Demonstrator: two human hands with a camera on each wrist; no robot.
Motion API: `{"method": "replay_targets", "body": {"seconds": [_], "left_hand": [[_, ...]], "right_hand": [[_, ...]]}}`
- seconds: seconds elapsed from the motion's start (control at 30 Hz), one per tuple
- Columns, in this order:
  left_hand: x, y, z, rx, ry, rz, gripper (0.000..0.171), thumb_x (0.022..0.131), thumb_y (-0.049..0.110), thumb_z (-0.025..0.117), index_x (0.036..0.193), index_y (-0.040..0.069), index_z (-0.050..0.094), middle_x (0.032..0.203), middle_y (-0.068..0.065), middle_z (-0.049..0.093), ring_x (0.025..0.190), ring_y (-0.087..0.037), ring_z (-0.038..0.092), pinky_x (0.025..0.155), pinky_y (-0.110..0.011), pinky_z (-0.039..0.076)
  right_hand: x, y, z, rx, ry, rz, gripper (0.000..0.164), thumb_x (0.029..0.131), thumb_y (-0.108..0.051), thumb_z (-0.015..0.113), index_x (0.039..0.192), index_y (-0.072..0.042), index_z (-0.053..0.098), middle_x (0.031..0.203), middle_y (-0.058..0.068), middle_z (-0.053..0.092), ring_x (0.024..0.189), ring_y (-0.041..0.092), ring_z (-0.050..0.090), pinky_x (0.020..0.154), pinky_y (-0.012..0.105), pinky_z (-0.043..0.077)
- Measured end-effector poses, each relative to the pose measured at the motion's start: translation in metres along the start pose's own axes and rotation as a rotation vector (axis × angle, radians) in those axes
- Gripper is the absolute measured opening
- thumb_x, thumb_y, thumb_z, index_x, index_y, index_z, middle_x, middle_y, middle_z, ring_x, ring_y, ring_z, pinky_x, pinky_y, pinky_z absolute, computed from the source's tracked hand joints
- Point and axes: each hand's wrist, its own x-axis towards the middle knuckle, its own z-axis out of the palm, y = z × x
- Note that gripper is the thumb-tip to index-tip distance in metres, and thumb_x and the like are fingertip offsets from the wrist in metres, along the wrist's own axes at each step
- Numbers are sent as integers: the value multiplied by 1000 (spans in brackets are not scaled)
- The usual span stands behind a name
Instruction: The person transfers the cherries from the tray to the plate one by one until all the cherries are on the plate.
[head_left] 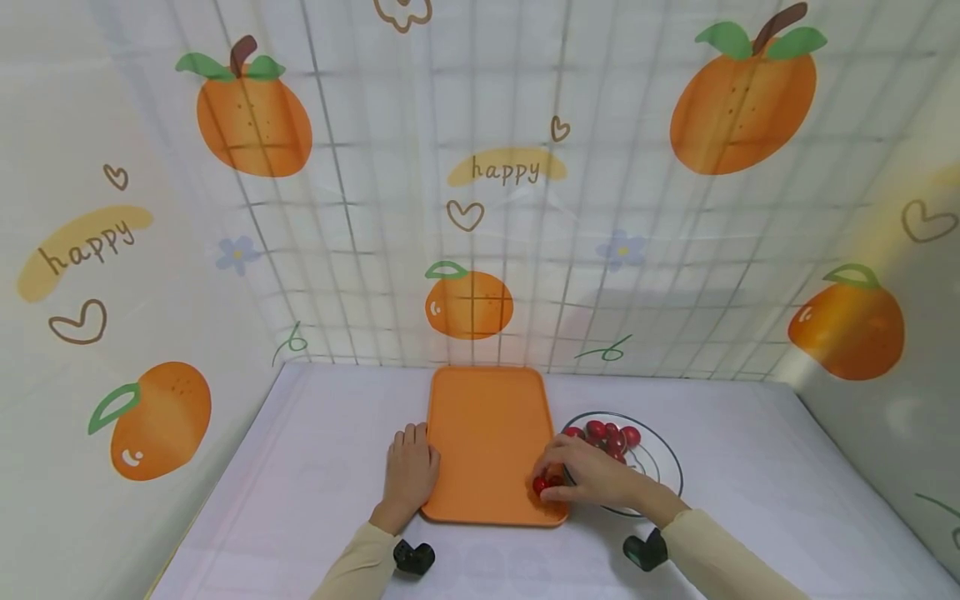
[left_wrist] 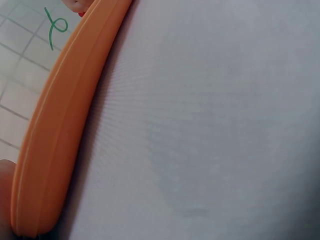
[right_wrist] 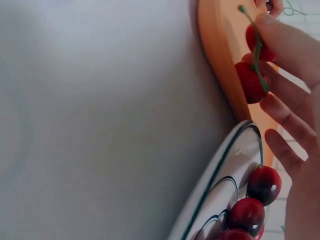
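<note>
An orange cutting board (head_left: 487,442) lies flat, its long sides running away from me. My left hand (head_left: 411,468) rests along its left edge, fingers fairly straight and pointing forward. Over the board's near right corner, my right hand (head_left: 588,473) pinches red cherries (head_left: 540,486) between thumb and fingers. The right wrist view shows two of them, a lower cherry (right_wrist: 251,82) and one partly covered by the thumb, with a green stem (right_wrist: 257,55) across them. Beneath my right forearm, a clear plate (head_left: 678,467) with a dark rim holds several more cherries (head_left: 628,436).
The plate stands close against the board's right side. A white cloth (head_left: 330,417) covers the table. Behind rises a printed curtain (head_left: 390,250) with oranges over a wire grid. Small black devices sit at the left wrist (head_left: 414,558) and the right wrist (head_left: 645,550).
</note>
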Motion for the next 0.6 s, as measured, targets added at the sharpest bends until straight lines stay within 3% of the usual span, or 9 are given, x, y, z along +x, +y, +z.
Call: {"method": "replay_targets", "body": {"seconds": [0.13,0.27,0.6], "left_hand": [[0,1,0,-2,-2,-1,34,94,14,59,123,-3,62,104,-17,62,87,-29,52,79,-42,47],[0,1,1,-7,-5,-4,34,95,13,58,124,-4,62,105,-17,62,87,-29,52,79,-42,47],[0,0,1,-8,-3,-7,34,94,13,58,124,-4,62,105,-17,62,87,-30,52,79,-42,47]], "right_hand": [[0,2,0,8,36,5,31,92,-45,73,117,-27,73,115,-9,67,106,12,58,95,35,56],[1,2,1,31,70,-45,29,94,-40,72,117,-24,73,116,-7,71,107,13,59,96,40,57],[1,2,1,47,73,-67,30,96,-40,69,120,-21,72,117,-6,73,108,14,62,96,37,57]]}}
